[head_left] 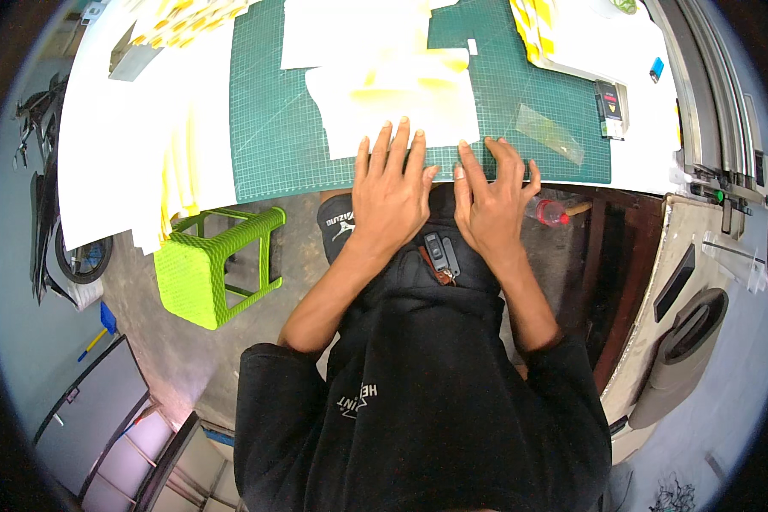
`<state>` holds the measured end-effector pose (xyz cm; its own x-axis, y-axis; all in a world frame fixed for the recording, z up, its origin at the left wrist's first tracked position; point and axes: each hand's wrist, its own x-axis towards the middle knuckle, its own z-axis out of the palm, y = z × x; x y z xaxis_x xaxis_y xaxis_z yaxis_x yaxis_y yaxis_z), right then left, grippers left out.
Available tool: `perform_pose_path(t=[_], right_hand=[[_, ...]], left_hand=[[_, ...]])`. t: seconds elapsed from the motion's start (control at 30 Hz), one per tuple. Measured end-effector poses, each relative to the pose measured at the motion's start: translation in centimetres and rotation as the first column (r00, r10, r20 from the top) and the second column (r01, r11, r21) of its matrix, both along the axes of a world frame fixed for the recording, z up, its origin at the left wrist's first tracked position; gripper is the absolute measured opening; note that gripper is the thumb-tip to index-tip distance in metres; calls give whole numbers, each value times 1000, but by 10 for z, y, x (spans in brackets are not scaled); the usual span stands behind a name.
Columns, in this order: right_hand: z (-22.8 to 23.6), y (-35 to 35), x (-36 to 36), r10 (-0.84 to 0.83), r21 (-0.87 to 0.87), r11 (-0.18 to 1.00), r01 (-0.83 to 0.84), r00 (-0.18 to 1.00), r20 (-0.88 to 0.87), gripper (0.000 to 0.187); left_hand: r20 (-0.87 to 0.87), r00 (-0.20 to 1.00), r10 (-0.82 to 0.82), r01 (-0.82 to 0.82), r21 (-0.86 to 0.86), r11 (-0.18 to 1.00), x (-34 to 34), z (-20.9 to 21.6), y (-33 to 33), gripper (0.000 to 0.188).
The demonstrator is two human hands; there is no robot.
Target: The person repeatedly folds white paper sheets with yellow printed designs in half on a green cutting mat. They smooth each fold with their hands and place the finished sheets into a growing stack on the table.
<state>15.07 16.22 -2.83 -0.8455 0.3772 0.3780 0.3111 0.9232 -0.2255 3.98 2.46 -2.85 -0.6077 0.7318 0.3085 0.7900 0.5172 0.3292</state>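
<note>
A white sheet with pale yellow patches (392, 94) lies on a green cutting mat (273, 128) near the table's front edge. Glare hides whether it is paper or cloth. My left hand (391, 192) is open, its stretched fingers resting on the sheet's near edge. To its right, my right hand (493, 200) has its fingers apart and partly bent, with nothing visible in them. Its index fingertip reaches the sheet's near right corner, while the other fingertips are over the mat's front edge. Another white sheet (350, 34) lies beyond the first.
On the mat's right are a clear plastic strip (550, 135) and a small black box (609, 111). Yellow-and-white striped material (179, 162) hangs over the table's left front. A green stool (222, 264) stands below it. Metal rails (712, 94) run along the right.
</note>
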Motion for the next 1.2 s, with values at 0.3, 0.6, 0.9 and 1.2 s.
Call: perform_pose_path(t=[0.3,0.6,0.9,1.2], right_hand=[[15,29,-10,-148,-754,601,-263,891,-429,39],[17,83,-55,74,-969,50,-243,968,-239,65],[17,112,-68,-77,-857,-370,-358,932,-355,85],[22,124,-76,-249,-733,-581,-353,935,-253,88]], left_hand=[[36,976,-216,216,-3,976,-12,6,-53,41],[-21,988,-153,154,185,970,-28,6,-28,20],[44,981,-188,180,143,973,-40,18,-23,28],[120,959,-255,271,-137,953,-64,32,-18,62]])
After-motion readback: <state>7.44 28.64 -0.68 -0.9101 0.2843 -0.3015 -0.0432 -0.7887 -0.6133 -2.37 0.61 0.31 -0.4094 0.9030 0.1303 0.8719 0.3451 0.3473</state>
